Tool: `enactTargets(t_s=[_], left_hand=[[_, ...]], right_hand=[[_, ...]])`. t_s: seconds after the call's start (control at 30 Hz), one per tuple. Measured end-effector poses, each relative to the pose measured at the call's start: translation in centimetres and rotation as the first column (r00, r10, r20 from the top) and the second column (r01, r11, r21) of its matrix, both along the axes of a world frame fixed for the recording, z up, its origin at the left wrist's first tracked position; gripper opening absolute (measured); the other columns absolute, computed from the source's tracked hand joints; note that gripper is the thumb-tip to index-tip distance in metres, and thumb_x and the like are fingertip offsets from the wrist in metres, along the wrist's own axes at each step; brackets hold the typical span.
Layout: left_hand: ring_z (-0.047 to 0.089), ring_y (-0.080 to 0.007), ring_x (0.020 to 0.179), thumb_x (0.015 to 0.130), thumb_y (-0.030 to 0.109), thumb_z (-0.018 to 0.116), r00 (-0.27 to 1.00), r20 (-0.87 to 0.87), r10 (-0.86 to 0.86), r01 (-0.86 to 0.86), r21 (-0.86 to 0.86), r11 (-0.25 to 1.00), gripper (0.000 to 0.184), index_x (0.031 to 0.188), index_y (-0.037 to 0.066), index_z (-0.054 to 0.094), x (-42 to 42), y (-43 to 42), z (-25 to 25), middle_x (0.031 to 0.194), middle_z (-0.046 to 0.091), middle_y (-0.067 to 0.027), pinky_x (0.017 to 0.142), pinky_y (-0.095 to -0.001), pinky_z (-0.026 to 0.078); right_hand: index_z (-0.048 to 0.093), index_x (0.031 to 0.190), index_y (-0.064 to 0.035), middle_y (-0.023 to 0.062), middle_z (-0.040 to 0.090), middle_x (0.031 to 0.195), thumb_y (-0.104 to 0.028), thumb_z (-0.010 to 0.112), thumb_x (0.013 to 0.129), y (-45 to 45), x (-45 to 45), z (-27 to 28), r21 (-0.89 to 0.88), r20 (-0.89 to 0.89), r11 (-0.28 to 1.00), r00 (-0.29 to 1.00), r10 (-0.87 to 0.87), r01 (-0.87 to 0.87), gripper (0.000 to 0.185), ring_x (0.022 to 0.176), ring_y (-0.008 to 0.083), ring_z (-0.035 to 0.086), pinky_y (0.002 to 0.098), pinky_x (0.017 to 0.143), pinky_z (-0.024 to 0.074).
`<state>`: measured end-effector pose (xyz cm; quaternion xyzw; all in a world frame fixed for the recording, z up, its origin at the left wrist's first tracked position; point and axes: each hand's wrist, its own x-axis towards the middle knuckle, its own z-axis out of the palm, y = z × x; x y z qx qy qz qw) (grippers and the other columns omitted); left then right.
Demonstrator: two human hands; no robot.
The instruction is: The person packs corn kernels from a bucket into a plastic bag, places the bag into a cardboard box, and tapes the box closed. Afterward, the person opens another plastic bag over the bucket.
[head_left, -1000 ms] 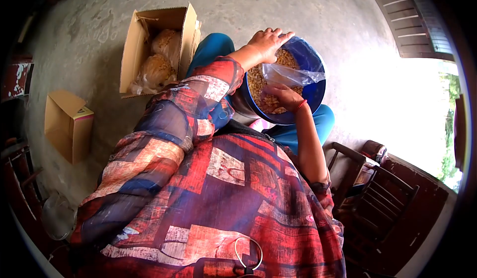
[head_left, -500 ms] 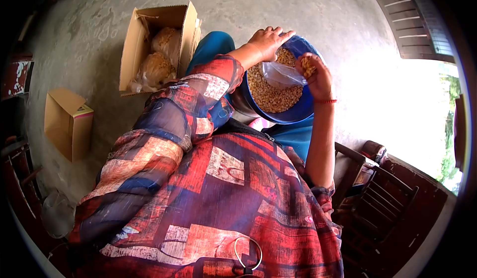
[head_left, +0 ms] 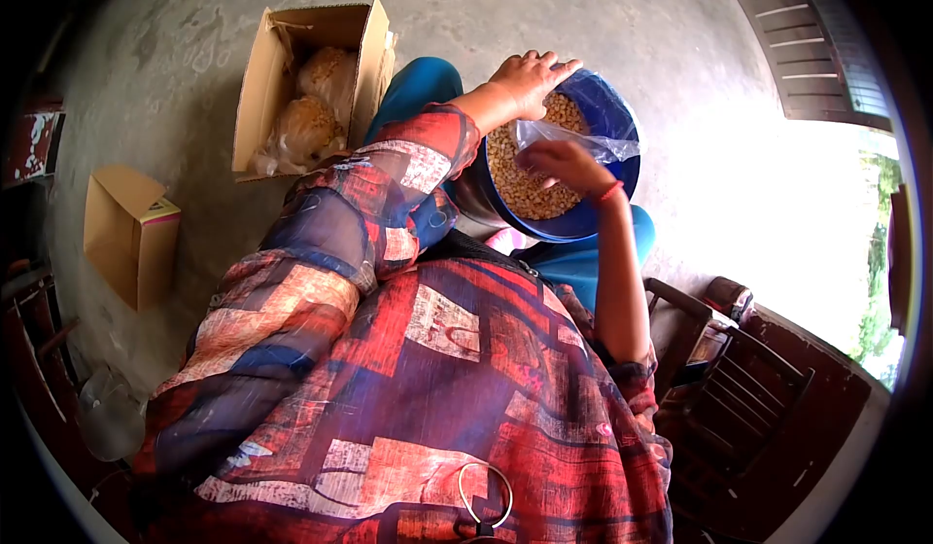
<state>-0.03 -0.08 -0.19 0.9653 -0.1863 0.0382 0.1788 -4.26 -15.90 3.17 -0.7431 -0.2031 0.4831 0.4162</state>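
A blue bucket (head_left: 633, 176) holds many yellowish kernels (head_left: 530, 194) that look like corn. My left hand (head_left: 525, 82) is closed over the bucket's upper-left rim, its fingers along the edge and its thumb inside. Beside that thumb, a clear plastic bag (head_left: 614, 147) stretches across the bucket to the right rim; whether the thumb pinches it is not visible. My right hand (head_left: 567, 166), below a red bracelet, is inside the bucket just over the kernels. Its fingers are bent loosely and apart, pointing left, with no kernels showing in them.
To the left, an open cardboard box (head_left: 250, 106) contains clear bags of yellowish pieces (head_left: 309, 128). Farther left stands a smaller open carton (head_left: 155, 252). A dark wooden chair (head_left: 748, 388) is at the lower right. My knees flank the bucket on the concrete floor (head_left: 466, 9).
My right hand has moved left and down from the right rim to over the kernels. The kernels it held no longer show. The bag's right end now reaches the rim; my left hand stays put.
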Motion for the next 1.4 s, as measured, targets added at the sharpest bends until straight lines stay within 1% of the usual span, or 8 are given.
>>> enactTargets(t_s=[0.1,0.27,0.5,0.83,1.07,1.17,1.27,1.4], left_hand=[[0.046,-0.0288,0.107,0.063,0.012,0.062,1.000,0.009,-0.005,0.005,-0.003,1.000,0.081,0.134,0.023,0.023,0.0,0.1,0.0,0.118,0.042,-0.0111,0.086,-0.0381,0.042],[0.045,-0.0290,0.107,0.063,0.012,0.062,1.000,-0.004,-0.008,0.008,-0.012,1.000,0.081,0.134,0.023,0.023,0.0,0.1,0.0,0.119,0.041,-0.0112,0.086,-0.0380,0.042],[0.045,-0.0285,0.106,0.063,0.013,0.064,1.000,-0.019,0.010,-0.010,0.001,1.000,0.084,0.134,0.025,0.021,0.0,0.0,0.0,0.118,0.043,-0.0093,0.090,-0.0375,0.040],[0.045,-0.0284,0.107,0.063,0.014,0.064,1.000,-0.004,0.004,-0.004,-0.003,1.000,0.084,0.134,0.026,0.021,0.0,0.0,-0.1,0.118,0.042,-0.0093,0.089,-0.0374,0.040],[0.044,-0.0280,0.107,0.063,0.013,0.064,1.000,0.003,0.010,-0.010,0.014,1.000,0.085,0.135,0.026,0.020,0.0,0.0,-0.1,0.118,0.042,-0.0093,0.090,-0.0370,0.040],[0.044,-0.0281,0.107,0.063,0.013,0.064,1.000,0.004,0.010,-0.010,0.012,1.000,0.085,0.135,0.026,0.020,0.0,0.0,0.0,0.119,0.042,-0.0092,0.090,-0.0370,0.040],[0.044,-0.0280,0.107,0.063,0.013,0.064,1.000,-0.011,0.004,-0.004,-0.002,1.000,0.085,0.135,0.026,0.020,0.0,0.0,0.1,0.119,0.042,-0.0092,0.091,-0.0371,0.039],[0.044,-0.0278,0.108,0.063,0.014,0.065,1.000,-0.017,0.015,-0.014,0.029,0.999,0.086,0.135,0.026,0.019,0.0,0.0,0.1,0.119,0.042,-0.0089,0.091,-0.0370,0.039]], right_hand=[[0.056,0.107,-0.0059,0.0099,0.058,0.101,-0.017,0.053,0.081,0.2,-0.5,-7.5,-0.060,0.390,0.953,0.872,0.296,-0.297,0.028,0.093,0.0240,0.055,0.0315,0.083,0.0438],[0.053,0.111,-0.0051,0.0172,0.055,0.109,-0.014,0.052,0.075,0.5,-2.0,-13.3,-0.340,0.603,0.904,0.678,0.420,-0.258,0.037,0.102,0.0290,0.051,0.0365,0.091,0.0370],[0.057,0.105,-0.0051,0.0143,0.061,0.097,-0.025,0.049,0.079,0.6,-2.3,-11.6,-0.529,0.103,0.720,0.808,0.581,-0.450,0.034,0.089,0.0267,0.057,0.0352,0.082,0.0421],[0.061,0.098,-0.0047,0.0060,0.060,0.091,-0.035,0.052,0.081,-0.7,-2.0,-6.2,-0.130,-0.068,0.991,0.998,0.004,-0.013,0.036,0.078,0.0134,0.054,0.0280,0.066,0.0459],[0.062,0.094,-0.0052,0.0046,0.060,0.095,-0.031,0.053,0.081,-1.0,-1.9,-4.0,-0.161,-0.299,0.986,0.950,-0.088,0.041,0.030,0.081,0.0123,0.053,0.0270,0.069,0.0448],[0.062,0.091,-0.0014,0.0064,0.060,0.086,-0.029,0.053,0.081,-1.6,-1.9,-4.8,-0.053,0.049,0.990,0.991,-0.129,0.131,0.031,0.072,0.0132,0.056,0.0237,0.061,0.0477],[0.059,0.092,-0.0012,0.0079,0.061,0.084,-0.022,0.048,0.086,-2.4,-0.6,-4.1,0.101,-0.407,0.888,0.833,-0.374,0.448,0.025,0.067,0.0143,0.058,0.0236,0.056,0.0478],[0.057,0.090,-0.0004,0.0091,0.060,0.080,-0.017,0.046,0.086,-2.4,1.7,0.3,0.316,-0.429,0.748,0.791,-0.435,0.583,0.020,0.066,0.0172,0.059,0.0262,0.056,0.0489]])
